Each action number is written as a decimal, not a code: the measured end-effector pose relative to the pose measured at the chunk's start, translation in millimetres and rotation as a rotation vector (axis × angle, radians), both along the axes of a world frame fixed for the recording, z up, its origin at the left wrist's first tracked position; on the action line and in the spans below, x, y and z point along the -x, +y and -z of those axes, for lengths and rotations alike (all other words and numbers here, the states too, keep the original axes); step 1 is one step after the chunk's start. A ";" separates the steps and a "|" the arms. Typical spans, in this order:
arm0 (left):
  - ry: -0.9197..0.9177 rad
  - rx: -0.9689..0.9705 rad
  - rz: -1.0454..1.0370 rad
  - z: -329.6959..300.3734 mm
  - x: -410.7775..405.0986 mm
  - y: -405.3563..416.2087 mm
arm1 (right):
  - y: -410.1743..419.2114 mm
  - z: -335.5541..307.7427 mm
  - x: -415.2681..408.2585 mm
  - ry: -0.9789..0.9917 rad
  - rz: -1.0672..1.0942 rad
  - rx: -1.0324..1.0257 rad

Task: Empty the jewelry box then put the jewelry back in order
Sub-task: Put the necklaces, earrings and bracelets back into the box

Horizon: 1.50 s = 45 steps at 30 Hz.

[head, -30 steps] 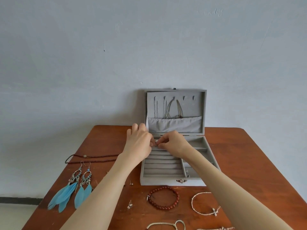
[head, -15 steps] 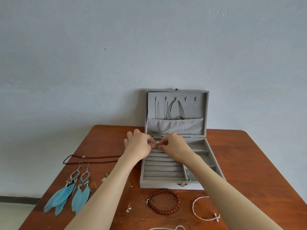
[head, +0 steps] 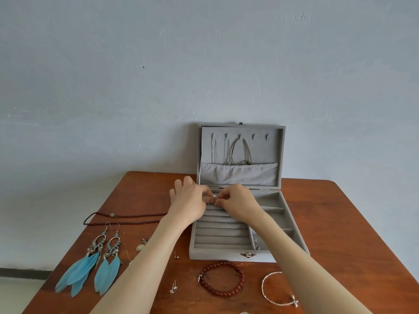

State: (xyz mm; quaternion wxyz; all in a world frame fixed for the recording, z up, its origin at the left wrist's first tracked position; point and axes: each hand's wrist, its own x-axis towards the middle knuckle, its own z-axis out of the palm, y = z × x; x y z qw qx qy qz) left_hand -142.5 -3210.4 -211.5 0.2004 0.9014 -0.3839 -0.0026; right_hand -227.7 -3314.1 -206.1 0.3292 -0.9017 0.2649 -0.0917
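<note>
An open grey jewelry box (head: 235,254) stands on the brown table (head: 340,223), its lid leaning on the wall with several thin necklaces (head: 231,150) hung inside. Over the box's back ring rolls, my left hand (head: 189,203) and my right hand (head: 238,203) meet. Both pinch a small silver piece of jewelry (head: 212,200) with their fingertips; its exact kind is too small to tell. On the table lie blue feather earrings (head: 95,266), a red bead bracelet (head: 221,279) and a silver bracelet (head: 278,291).
A dark cord necklace (head: 127,218) lies at the left, small stud earrings (head: 173,288) and a pendant (head: 141,245) near my left forearm. The wall stands right behind the box. The table's left edge drops off beside the feather earrings.
My hands stayed together at the back of the ring rolls, with only small finger movement on the silver piece. The view has shifted slightly, so the box sits lower right.
</note>
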 end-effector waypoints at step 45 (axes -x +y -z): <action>-0.243 0.024 0.082 4.7 -12.2 -0.5 | 3.6 11.4 5.4 -0.144 0.073 0.013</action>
